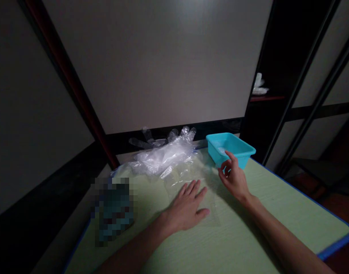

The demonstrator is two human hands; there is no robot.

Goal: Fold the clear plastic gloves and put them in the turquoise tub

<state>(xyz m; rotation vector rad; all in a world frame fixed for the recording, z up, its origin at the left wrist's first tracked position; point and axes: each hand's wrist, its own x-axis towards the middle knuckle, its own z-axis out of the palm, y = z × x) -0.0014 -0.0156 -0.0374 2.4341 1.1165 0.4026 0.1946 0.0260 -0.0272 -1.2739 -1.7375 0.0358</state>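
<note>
A clear plastic glove [213,213] lies flat on the light green table, hard to make out against it. My left hand [190,205] rests palm down on the clear plastic, its fingers spread. Raised in front of the turquoise basin [244,150], my right hand [233,175] has its fingers curled and partly apart; I cannot make out anything between them. Behind my left hand a crumpled pile of clear plastic gloves [165,156] lies at the table's back edge. Some clear plastic shows inside the basin.
The green table [291,213] has a blue edge. A blurred-out object [116,213] stands at its left side. Pale cabinet panels [174,68] rise behind the table. White items [259,89] sit on a dark shelf at the right.
</note>
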